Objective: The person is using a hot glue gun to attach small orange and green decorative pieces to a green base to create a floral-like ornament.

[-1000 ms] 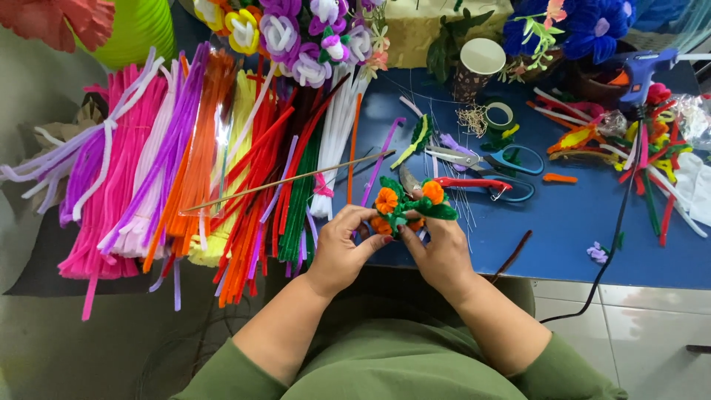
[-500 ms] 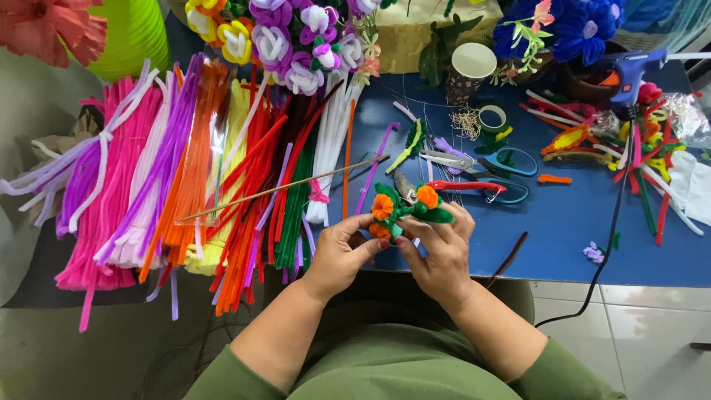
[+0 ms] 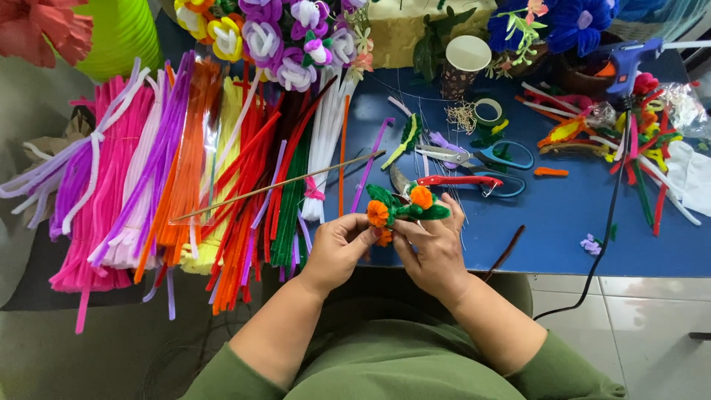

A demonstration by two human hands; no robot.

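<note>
Just below the centre of the frame, both hands meet over the near edge of the blue table [image 3: 578,222]. The left hand [image 3: 337,252] and the right hand [image 3: 433,248] together hold a small pipe-cleaner flower piece [image 3: 400,211], green stems and leaves with orange fuzzy blossoms. The fingers of both hands are clenched on it, pinching the stems from either side.

The step in hand looks like twisting or shaping the green stems so the blossoms sit together. The next move likely calls for a firm pinch with one hand while the other winds a stem tight.

To the left lie bundles of pipe cleaners [image 3: 185,178] in pink, purple, orange, red, green and white. Right of the hands sit red-handled pliers [image 3: 452,180], scissors [image 3: 489,155] and, in the upper right, a blue glue gun [image 3: 629,59].
</note>
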